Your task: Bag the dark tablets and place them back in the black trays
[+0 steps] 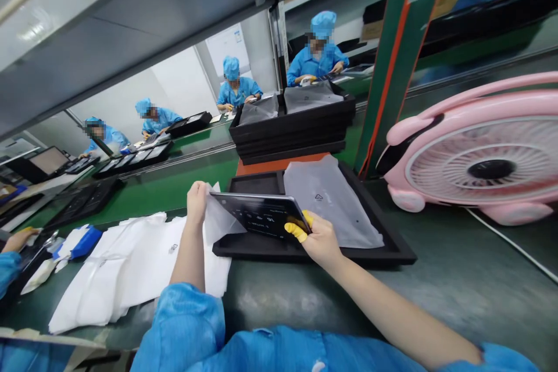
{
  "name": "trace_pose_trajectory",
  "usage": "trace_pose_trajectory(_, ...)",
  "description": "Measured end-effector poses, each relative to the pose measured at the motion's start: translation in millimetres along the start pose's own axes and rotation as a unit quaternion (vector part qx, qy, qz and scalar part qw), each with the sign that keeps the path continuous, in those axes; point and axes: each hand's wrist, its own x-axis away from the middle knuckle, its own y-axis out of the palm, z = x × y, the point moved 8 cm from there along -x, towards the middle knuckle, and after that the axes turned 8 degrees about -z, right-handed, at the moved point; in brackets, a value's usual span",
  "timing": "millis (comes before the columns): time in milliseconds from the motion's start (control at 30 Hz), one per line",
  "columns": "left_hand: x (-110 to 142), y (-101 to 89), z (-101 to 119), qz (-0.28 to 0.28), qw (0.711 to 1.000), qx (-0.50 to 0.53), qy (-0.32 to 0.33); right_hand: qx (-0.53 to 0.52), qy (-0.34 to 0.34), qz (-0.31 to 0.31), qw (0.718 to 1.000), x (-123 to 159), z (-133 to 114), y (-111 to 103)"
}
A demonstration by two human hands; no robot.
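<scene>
The tablet tilts over the black tray; my right hand grips its right end, fingers closed. My left hand pinches translucent wrapping at the other end. White packaging lies left.

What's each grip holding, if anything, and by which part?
Right grip: the tablet, by its right end. Left grip: the translucent sleeve, by its upper left part, beside the tablet's left end.
</scene>
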Motion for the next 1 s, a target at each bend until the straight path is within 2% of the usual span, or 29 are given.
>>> trace_pose_trajectory(67,8,5.3,33,-0.058,0.995,-0.066,0.054,-0.017,0.006,-0.012,1.000,0,2,4)
trace_pose_trajectory(167,34,32.1,65,-0.149,0.977,-0.102,0.113,-0.078,0.066,0.016,0.995,-2,19,6)
trace_pose_trajectory(233,53,46.6,68,-0.169,0.975,-0.079,0.122,-0.122,0.125,0.054,0.983,-4,36,4)
trace_pose_trajectory(333,71,58.9,54,-0.168,0.978,-0.043,0.112,-0.187,0.189,0.115,0.957,-8,57,0)
trace_pose_trajectory(433,78,70.3,45,-0.192,0.975,-0.034,0.103,-0.247,0.210,0.163,0.932,-10,67,-2)
trace_pose_trajectory(500,75,78.6,56,-0.210,0.969,-0.031,0.126,-0.259,0.208,0.173,0.927,-10,66,1)
trace_pose_trajectory(667,55,93.4,120,-0.207,0.957,-0.019,0.204,-0.205,0.170,0.100,0.959,-11,47,29)
trace_pose_trajectory(767,56,108.5,147,-0.243,0.947,-0.003,0.209,-0.230,0.171,0.054,0.957,-16,38,50)
trace_pose_trajectory(833,67,120.3,151,-0.297,0.933,-0.020,0.205,-0.251,0.159,0.026,0.954,-23,30,59)
trace_pose_trajectory(900,79,123.7,147,-0.351,0.913,-0.045,0.202,-0.267,0.141,0.014,0.953,-31,23,58)
trace_pose_trajectory(967,79,106.9,142,-0.349,0.911,-0.060,0.213,-0.266,0.144,0.012,0.953,-38,18,52)
trace_pose_trajectory(1000,72,89.0,143,-0.310,0.920,-0.067,0.230,-0.261,0.151,0.011,0.953,-42,17,47)
